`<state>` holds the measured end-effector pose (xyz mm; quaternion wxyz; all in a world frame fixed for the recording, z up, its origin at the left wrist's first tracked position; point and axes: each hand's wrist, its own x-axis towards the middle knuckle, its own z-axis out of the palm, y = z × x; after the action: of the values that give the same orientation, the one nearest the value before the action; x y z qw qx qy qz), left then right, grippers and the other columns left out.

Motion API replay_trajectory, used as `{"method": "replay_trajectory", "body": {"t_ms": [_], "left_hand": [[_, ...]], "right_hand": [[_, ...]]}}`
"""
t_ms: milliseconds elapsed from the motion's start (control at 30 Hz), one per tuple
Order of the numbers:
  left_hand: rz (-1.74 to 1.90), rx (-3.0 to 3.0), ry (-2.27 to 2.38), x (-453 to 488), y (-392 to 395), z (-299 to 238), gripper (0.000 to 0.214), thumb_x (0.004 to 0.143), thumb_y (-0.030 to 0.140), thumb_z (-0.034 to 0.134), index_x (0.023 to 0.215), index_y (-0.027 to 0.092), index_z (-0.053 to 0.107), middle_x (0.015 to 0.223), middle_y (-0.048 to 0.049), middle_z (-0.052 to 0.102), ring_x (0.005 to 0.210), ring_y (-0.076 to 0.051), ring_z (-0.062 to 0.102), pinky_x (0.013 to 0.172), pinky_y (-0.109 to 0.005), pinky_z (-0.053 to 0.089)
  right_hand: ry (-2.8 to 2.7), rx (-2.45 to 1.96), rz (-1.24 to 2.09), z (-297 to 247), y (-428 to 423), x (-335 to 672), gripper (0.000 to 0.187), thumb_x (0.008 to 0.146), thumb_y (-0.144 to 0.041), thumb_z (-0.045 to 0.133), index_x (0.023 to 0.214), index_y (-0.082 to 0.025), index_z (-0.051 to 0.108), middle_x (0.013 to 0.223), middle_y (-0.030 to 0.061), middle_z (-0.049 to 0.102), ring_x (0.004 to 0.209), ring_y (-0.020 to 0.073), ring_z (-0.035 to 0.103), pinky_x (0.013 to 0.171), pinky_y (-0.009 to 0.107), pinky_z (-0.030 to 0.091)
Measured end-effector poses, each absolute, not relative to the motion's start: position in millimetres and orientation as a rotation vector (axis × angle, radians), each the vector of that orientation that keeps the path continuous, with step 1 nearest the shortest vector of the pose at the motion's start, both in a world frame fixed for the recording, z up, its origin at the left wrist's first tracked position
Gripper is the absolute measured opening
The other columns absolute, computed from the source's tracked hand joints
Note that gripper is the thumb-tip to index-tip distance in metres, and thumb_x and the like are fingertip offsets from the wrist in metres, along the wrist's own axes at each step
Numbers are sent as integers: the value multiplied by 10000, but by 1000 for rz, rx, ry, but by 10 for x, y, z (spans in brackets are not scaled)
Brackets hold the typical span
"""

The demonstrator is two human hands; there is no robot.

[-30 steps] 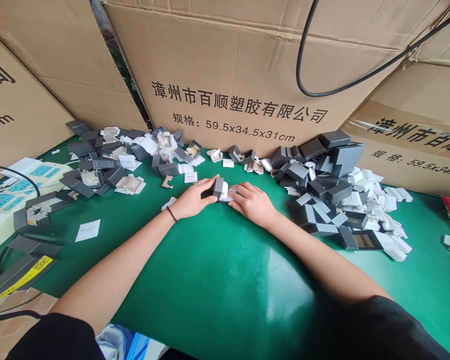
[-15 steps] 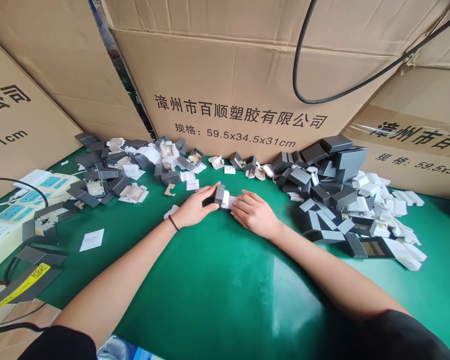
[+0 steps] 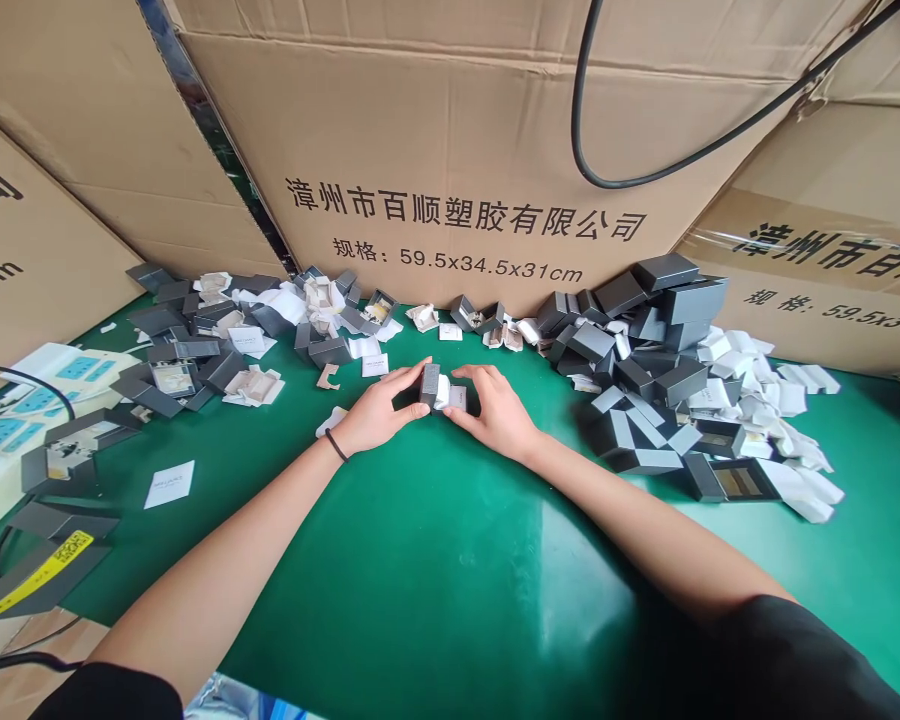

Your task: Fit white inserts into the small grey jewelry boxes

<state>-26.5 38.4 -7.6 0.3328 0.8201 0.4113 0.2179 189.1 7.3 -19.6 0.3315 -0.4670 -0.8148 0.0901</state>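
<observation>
In the middle of the head view, a small dark grey box stands open with its lid raised. White padding shows inside it, and a small white printed card lies at its right side. My left hand grips the lid side between thumb and fingers. From the right, my right hand curves around the other half of the box, thumb at the near edge and index finger at the far edge, beside the card. Under my left wrist lies a whitish piece, partly hidden.
Grey boxes and crumpled wrappers form a pile at left and a bigger pile at right. A loose white card and a power strip lie on the green table. Large cartons stand behind; a black cable hangs down.
My right hand's fingers have opened from over the card and now span the box's right part, leaving the card visible. My left hand keeps its hold. The view has shifted slightly.
</observation>
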Motion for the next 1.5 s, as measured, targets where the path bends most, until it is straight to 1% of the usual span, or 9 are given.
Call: {"method": "replay_trajectory", "body": {"t_ms": [133,433,667,900,1033,1133,1233,1367,1500], "left_hand": [[580,2131,1093,-248,382,-72,700,824,483,512,1435,250,264,1424,-63,401,1304,-275,368,1058,-398,335],[606,2124,1039,-239,372,-73,689,813,465,530,1421,233,304,1428,-50,399,1315,-260,353,1079,-372,305],[559,2163,997,-243,394,-61,658,857,443,459,1441,229,245,1459,-51,345,1347,-257,295,1091,-367,281],[503,2172,970,-240,410,-67,642,878,404,422,1454,245,188,1475,-44,306,1356,-240,270,1089,-350,276],[492,2176,984,-233,400,-62,637,886,403,405,1458,255,167,1482,-38,292,1371,-245,232,1102,-359,246],[489,2187,978,-231,397,-63,632,892,391,398,1460,254,155,1478,-37,295,1371,-233,234,1105,-342,239],[490,2189,974,-235,400,-68,628,893,391,401,1458,246,169,1488,-39,277,1374,-227,225,1107,-328,235],[479,2172,971,-241,399,-69,625,893,404,396,1456,242,178,1496,-37,264,1378,-232,213,1106,-332,243],[485,2162,974,-240,389,-68,628,890,412,399,1456,264,172,1478,-30,299,1373,-240,227,1103,-346,250]], "right_hand": [[-2100,-1265,288,-219,74,1842,299,820,-399,567,1050,-211,534,1055,85,634,984,250,556,809,409,437],[-2102,-1124,334,-220,101,1883,255,852,-394,547,1054,-239,571,1090,60,631,1022,230,538,874,393,415],[-2263,-1114,322,-127,145,1921,195,858,-323,530,1010,-247,627,1074,72,559,962,225,496,826,388,421],[-2459,-1191,281,-5,153,1902,193,851,-294,503,1007,-251,608,1006,80,500,914,237,437,788,408,419],[-2528,-1253,161,48,115,1857,182,855,-282,487,997,-252,598,1041,94,503,967,270,426,849,510,399],[-2547,-1206,84,57,107,1841,191,859,-260,481,1013,-237,591,1150,104,506,1085,292,419,953,588,327],[-2570,-1100,38,29,125,1857,201,873,-259,468,1024,-224,596,1170,96,542,1111,261,461,1023,556,297],[-2558,-1051,-24,-42,138,1887,210,885,-295,476,1002,-211,630,1115,79,621,1081,246,540,1022,506,340],[-2522,-1042,-104,-119,87,1871,237,906,-292,454,1023,-206,641,1183,77,621,1114,247,559,1026,484,356]]}}
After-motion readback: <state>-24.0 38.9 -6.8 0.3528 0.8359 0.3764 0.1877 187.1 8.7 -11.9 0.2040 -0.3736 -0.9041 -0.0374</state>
